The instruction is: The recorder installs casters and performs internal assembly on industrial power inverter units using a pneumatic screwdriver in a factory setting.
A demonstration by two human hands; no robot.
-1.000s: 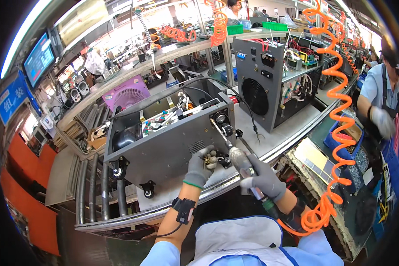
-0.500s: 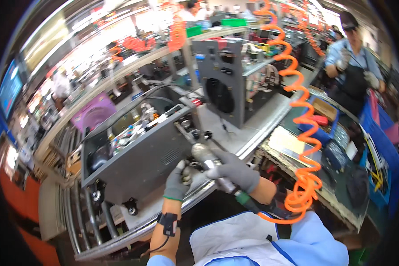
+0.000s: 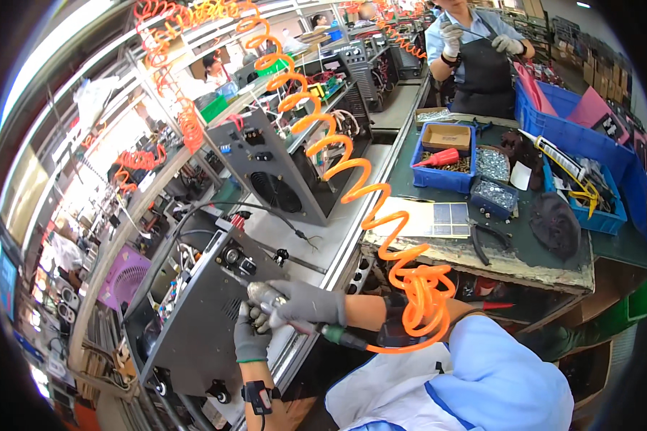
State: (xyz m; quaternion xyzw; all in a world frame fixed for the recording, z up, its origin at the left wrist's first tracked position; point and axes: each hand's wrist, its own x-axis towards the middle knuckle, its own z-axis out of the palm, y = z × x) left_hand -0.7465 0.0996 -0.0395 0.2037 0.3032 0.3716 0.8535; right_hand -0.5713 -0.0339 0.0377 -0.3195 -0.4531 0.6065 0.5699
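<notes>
My right hand [image 3: 310,304], in a grey glove, is wrapped round a metal air screwdriver [image 3: 263,293]. The tool's bit end points up and left, toward the dark grey metal cabinet [image 3: 212,327]. From its rear end runs an orange coiled air hose [image 3: 356,188]. My left hand [image 3: 251,336], also gloved, is just below the tool's body with fingers curled. Whatever those fingers hold is hidden. The cabinet lies on its side with small black casters, and wiring and parts show in its open top. A black cable [image 3: 280,218] with bare wire ends hangs over it.
A second grey cabinet with a round fan grille [image 3: 274,188] stands further along the conveyor line. On the right-hand workbench [image 3: 589,269] are a blue parts bin [image 3: 438,183], a red-tipped bottle, pliers [image 3: 482,244] and a dark cloth. A co-worker [image 3: 482,65] stands beyond, holding a thin rod.
My view has swung right, bringing more of the workbench and the co-worker into sight. The screwdriver stays in my right hand, and my left hand remains beside it.
</notes>
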